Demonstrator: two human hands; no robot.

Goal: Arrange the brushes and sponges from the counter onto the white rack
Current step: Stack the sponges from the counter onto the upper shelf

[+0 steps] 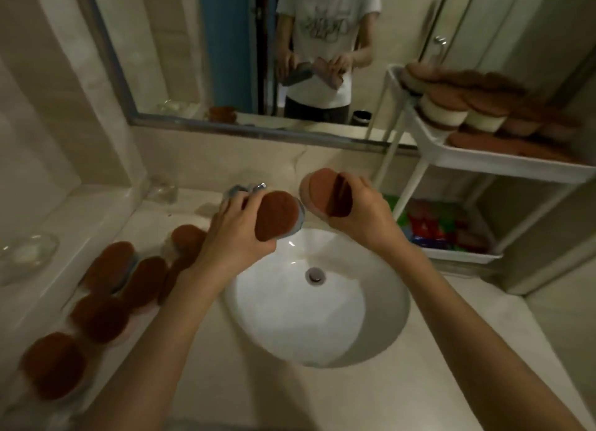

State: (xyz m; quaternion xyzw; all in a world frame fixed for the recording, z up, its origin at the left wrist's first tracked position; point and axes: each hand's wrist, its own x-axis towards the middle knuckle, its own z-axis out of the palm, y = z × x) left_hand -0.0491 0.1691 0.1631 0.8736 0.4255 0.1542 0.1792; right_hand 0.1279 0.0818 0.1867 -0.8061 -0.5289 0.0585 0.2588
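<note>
Beside the counter (322,398), white rack (483,161) stands right of your right hand (362,216), grasping a brush (324,193); left hand (230,235) grasps a second brush (277,216).

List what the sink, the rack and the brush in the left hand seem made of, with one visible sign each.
Sink: probably glazed ceramic; glossy white with sharp highlights.
Rack: white plastic or coated metal; matte, thin posts.
Brush: brown fuzzy bristle face on a pale blue back, likely plastic.

Pretty dim, yellowish light; glare spots are caught on the basin (290,317) below the fingers (226,208), edges are smeared, bent.
</note>
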